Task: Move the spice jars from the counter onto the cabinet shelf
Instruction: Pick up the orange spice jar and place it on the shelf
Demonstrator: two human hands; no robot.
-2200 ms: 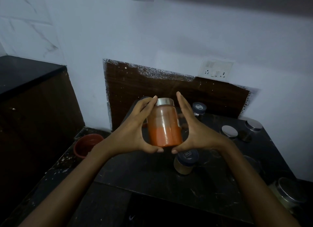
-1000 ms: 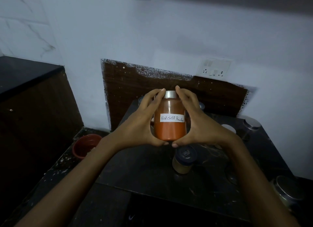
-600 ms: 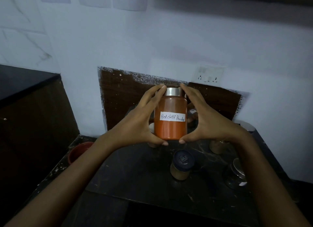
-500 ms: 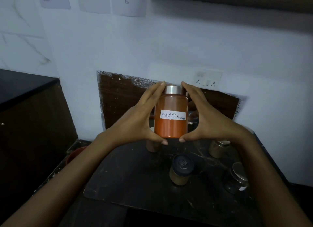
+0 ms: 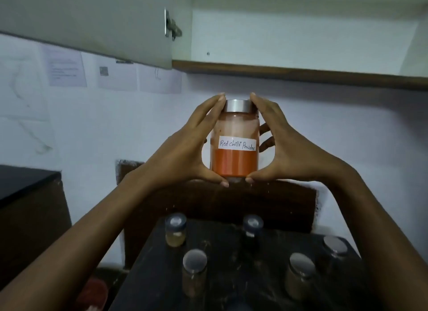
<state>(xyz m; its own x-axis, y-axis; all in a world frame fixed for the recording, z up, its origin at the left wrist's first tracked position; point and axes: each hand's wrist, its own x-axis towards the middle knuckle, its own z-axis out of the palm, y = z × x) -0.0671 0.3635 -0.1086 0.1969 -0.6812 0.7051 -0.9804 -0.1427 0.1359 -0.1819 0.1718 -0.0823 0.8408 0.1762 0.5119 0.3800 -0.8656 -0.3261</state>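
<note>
A glass jar of red chilli powder (image 5: 235, 162) with a silver lid and a white handwritten label is held upright in mid-air at the centre. My left hand (image 5: 185, 148) grips its left side, thumb under the base. My right hand (image 5: 284, 153) grips the right side the same way. The jar is a little below the brown front edge of the cabinet shelf (image 5: 301, 75). Several other spice jars stand on the dark counter (image 5: 231, 278) below, among them a blue-lidded jar (image 5: 175, 232), a second blue-lidded jar (image 5: 253, 227) and a silver-lidded jar (image 5: 194, 276).
The open cabinet door (image 5: 92, 23) hangs at upper left with a metal hinge (image 5: 172, 28). The cabinet's inside (image 5: 301, 30) is white. Papers (image 5: 67, 69) are stuck on the wall. A dark cabinet (image 5: 27, 213) stands at left, a reddish bowl (image 5: 95, 292) low down.
Both hands have lifted the chilli jar well up from above the counter toward the shelf. The view tilted upward, so the open cabinet came into sight.
</note>
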